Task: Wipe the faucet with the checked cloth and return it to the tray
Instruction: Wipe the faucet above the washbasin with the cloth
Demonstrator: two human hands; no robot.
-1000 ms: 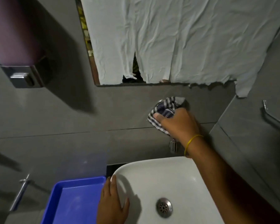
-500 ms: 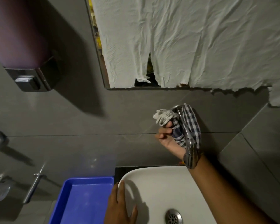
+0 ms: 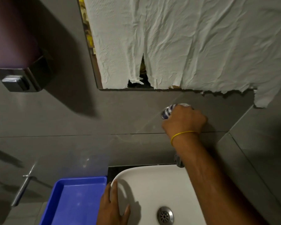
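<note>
While the right hand (image 3: 184, 120) is closed around the bunched checked cloth (image 3: 167, 112) at the top of the faucet (image 3: 178, 161), the soft fabric could slip off the smooth, hard metal, most of it hidden under the forearm. The left hand (image 3: 113, 207) lies flat and open on the glossy white sink (image 3: 152, 181) rim, holding nothing. Beside the sink's left edge sits the rigid blue plastic tray (image 3: 71, 202).

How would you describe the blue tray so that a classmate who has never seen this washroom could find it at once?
Start at the white sink at the bottom of the view, where the left hand rests on its rim. Directly beside that rim, on the hand's side, sits the blue tray, a shallow rectangular tray with raised edges. It is the only bright blue thing among grey tiles and steel fittings.
</note>
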